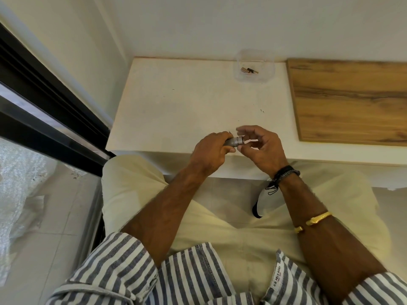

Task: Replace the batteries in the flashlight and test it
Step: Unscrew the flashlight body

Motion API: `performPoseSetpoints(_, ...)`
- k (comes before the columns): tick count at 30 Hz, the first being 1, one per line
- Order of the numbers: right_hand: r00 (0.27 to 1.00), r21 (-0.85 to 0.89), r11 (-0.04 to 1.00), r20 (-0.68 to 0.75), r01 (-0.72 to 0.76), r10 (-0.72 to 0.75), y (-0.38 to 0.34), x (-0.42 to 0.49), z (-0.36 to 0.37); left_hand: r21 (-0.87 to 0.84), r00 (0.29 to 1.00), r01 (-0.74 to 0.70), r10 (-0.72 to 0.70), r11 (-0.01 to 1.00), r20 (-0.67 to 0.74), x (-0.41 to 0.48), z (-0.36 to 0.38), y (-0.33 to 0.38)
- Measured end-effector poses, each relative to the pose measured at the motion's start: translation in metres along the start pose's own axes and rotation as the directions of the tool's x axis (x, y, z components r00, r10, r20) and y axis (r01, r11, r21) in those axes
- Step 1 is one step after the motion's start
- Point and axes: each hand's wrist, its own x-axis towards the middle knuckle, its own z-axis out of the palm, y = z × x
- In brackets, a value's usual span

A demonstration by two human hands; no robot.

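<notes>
The small silver metal flashlight (235, 142) is held level, just above the near edge of the white bench (176, 106), over the person's lap. The left grip (211, 150) is clamped round its barrel, so only the ribbed end shows, pointing right. The right grip (262, 148) is at that end, thumb under it and fingers curled loosely above. Whether they close on the flashlight or only touch it cannot be told.

At the back of the bench, well apart from the hands, stands a clear plastic container (237, 62) with a few small cylindrical batteries (250, 70) in it. A brown wood-grain board (352, 100) lies on the bench to the right. The right wrist wears a black cord band (286, 172), and a gold bangle (312, 221) sits further up the forearm.
</notes>
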Motion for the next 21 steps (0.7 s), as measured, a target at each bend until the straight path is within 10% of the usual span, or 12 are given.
performPoseSetpoints(21,0.904,0.163,0.953,-0.310,-0.254,0.294,0.024,0.024,-0.004,-0.255,0.978,0.012,-0.064,0.967,-0.197,0.005,0.000,-0.009)
